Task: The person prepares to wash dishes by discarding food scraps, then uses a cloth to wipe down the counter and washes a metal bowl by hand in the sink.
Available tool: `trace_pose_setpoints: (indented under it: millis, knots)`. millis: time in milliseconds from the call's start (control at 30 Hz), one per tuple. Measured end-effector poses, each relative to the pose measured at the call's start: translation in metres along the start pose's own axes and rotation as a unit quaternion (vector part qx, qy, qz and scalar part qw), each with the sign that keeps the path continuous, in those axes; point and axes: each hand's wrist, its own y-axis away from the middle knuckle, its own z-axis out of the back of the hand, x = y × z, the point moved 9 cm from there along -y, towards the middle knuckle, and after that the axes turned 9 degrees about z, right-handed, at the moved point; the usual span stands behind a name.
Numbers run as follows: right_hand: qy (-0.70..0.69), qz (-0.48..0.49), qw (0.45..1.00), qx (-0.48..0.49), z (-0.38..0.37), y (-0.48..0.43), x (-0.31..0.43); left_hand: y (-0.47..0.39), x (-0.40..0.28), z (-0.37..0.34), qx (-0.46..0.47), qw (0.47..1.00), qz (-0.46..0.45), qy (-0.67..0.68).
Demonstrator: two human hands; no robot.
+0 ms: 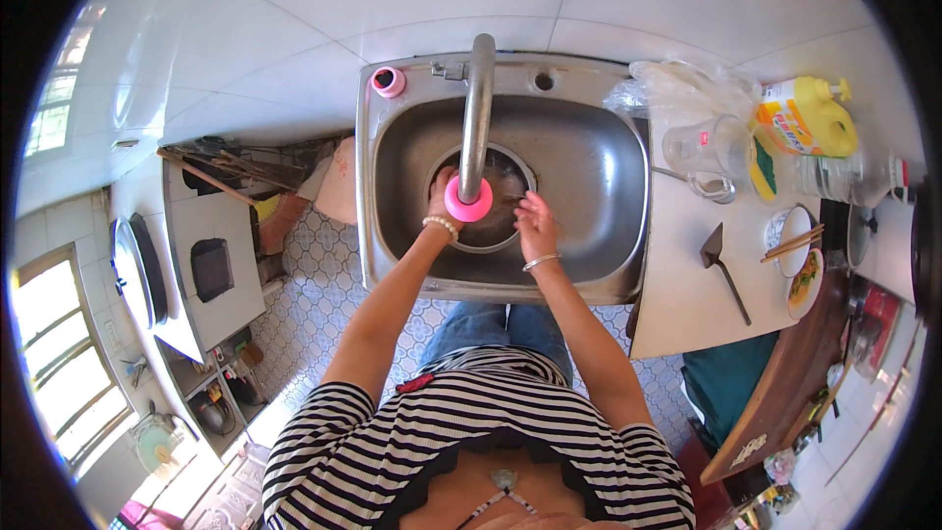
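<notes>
A round metal basin (489,246) sits inside the stainless steel sink (589,184), with what looks like water in it. The metal faucet (478,110) with a pink spout end (469,200) reaches over the basin and hides part of it. My left hand (444,197), with a beaded bracelet, is at the basin's left side; its fingers are partly hidden by the faucet, so its grip cannot be made out. Over the basin's right rim is my right hand (537,223), wearing a metal bangle, fingers apart and slightly curled, with nothing seen in it.
A pink cup-like container (388,82) stands on the sink's back left corner. Right of the sink, the counter (677,272) holds a clear plastic jug (703,147), sponge (764,168), yellow pump bottle (809,118), dark spatula (725,272), bowl with chopsticks (791,235) and plate of food (806,285).
</notes>
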Motion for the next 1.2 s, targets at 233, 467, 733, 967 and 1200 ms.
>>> trace_pose_setpoints:
  millis: [233,467,733,967,1200]
  knots:
    - [-0.215,-0.359,0.907,-0.034,-0.070,0.026,-0.046,0.009,0.048,-0.076,0.110,0.870,-0.309,-0.367]
    - [-0.401,-0.497,0.767,-0.068,-0.105,0.030,-0.094,0.008,0.043,-0.063,0.084,0.994,0.042,0.049]
    - [-0.384,-0.071,0.896,0.210,-0.087,-0.026,-0.008,0.039,-0.098,-0.009,0.045,0.995,-0.075,-0.041]
    - [-0.450,-0.265,0.853,0.012,-0.091,0.003,-0.010,-0.038,0.006,-0.011,0.021,0.991,0.014,-0.128]
    - [-0.308,-0.299,0.901,-0.062,-0.042,0.014,-0.019,-0.036,0.071,0.023,0.009,0.972,0.131,0.197]
